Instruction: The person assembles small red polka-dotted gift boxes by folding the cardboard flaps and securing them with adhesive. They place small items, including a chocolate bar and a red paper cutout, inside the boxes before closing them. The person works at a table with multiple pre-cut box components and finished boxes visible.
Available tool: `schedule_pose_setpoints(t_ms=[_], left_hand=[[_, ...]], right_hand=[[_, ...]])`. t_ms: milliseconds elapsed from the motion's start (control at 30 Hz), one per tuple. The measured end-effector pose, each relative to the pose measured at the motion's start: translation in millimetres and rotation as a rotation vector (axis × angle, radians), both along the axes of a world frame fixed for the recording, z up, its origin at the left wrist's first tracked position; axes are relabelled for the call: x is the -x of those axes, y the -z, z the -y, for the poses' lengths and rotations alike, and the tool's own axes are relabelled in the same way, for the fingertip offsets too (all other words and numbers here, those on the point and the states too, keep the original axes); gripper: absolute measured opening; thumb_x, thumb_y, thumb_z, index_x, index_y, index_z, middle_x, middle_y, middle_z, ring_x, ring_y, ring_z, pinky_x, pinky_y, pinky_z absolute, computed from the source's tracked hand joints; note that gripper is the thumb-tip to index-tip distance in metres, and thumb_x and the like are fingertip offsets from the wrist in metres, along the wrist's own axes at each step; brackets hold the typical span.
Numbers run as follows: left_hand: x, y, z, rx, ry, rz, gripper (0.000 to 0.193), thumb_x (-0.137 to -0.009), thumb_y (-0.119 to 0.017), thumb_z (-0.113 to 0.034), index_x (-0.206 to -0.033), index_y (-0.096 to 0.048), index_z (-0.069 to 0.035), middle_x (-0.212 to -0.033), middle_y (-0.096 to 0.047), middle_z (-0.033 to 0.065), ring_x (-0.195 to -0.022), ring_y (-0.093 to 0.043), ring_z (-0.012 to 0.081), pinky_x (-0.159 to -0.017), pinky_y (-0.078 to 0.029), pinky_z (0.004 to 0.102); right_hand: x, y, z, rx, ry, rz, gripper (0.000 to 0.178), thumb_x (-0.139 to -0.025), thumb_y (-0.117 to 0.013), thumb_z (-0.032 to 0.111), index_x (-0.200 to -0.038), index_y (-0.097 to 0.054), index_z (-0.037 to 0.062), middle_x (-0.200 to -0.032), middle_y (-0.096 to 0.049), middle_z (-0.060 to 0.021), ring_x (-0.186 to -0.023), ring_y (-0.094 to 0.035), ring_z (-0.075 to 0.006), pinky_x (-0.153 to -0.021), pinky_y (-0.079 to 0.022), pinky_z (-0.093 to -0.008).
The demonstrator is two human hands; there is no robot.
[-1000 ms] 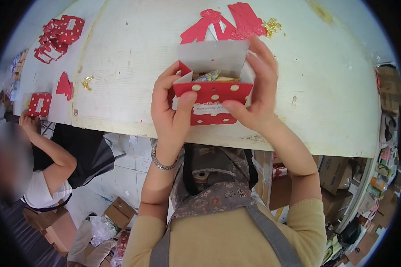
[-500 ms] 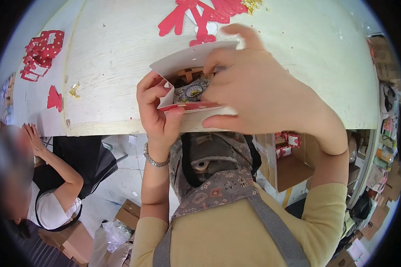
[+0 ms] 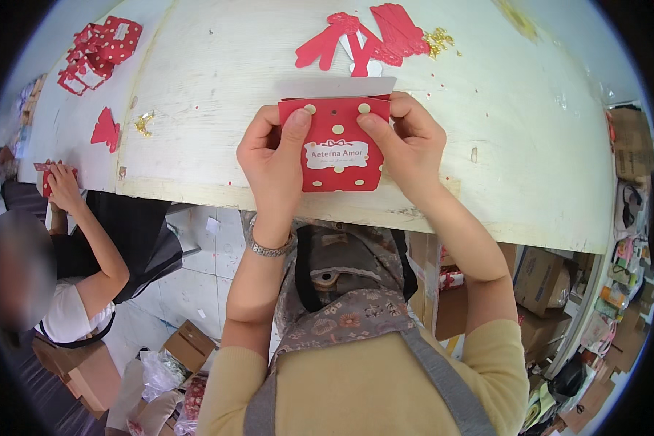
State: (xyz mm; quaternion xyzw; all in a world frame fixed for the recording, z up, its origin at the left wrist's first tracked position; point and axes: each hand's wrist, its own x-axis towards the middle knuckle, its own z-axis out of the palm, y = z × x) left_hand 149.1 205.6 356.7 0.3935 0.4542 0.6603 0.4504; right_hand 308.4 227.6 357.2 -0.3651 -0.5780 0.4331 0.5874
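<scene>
A red gift box with cream polka dots and a white label (image 3: 336, 155) is held upright near the table's front edge. My left hand (image 3: 275, 149) grips its upper left corner, thumb on the front panel, fingers behind. At the upper right corner my right hand (image 3: 412, 142) does the same. Behind the front panel a pale flap (image 3: 341, 88) stands up at the top. A small dark hole shows near the front's upper edge. The box's contents are hidden from this angle.
Red ribbon-like paper strips (image 3: 400, 33) and small gold pieces (image 3: 439, 42) lie beyond the box. Dotted red boxes (image 3: 116, 40), a red paper piece (image 3: 105, 129) and another gold pile (image 3: 144, 124) are leftward. A co-worker (image 3: 87, 269) sits at left holding a red item.
My right hand has come out of the box's opening and now grips its right corner. The box has turned upright, its labelled front showing. The co-worker's hand now holds a red item.
</scene>
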Motion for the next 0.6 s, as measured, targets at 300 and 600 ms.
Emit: schedule_pose_setpoints(t_ms=[300,600], left_hand=[[-8,-12,-17,0.025,0.06,0.024,0.02,-0.091,-0.06,-0.01,-0.107,-0.053,0.0,-0.093,-0.064,0.0058,-0.075,-0.057,0.0059,-0.064,-0.047,0.0209],[2,-16,-8,0.013,0.216,-0.22,0.021,-0.092,-0.058,-0.009,-0.11,-0.052,-0.001,-0.094,-0.064,0.0079,-0.079,-0.058,0.0059,-0.064,-0.049,0.0214]], right_hand=[[1,-6,-17,0.246,-0.118,-0.108,0.028,-0.091,-0.061,0.01,-0.116,-0.051,-0.0012,-0.094,-0.065,-0.0061,-0.081,-0.059,-0.0069,-0.07,-0.05,-0.0229],[-1,8,-8,0.181,-0.204,-0.101,0.024,-0.093,-0.057,0.009,-0.114,-0.048,0.0008,-0.095,-0.064,-0.0051,-0.084,-0.058,-0.0061,-0.073,-0.047,-0.0217]])
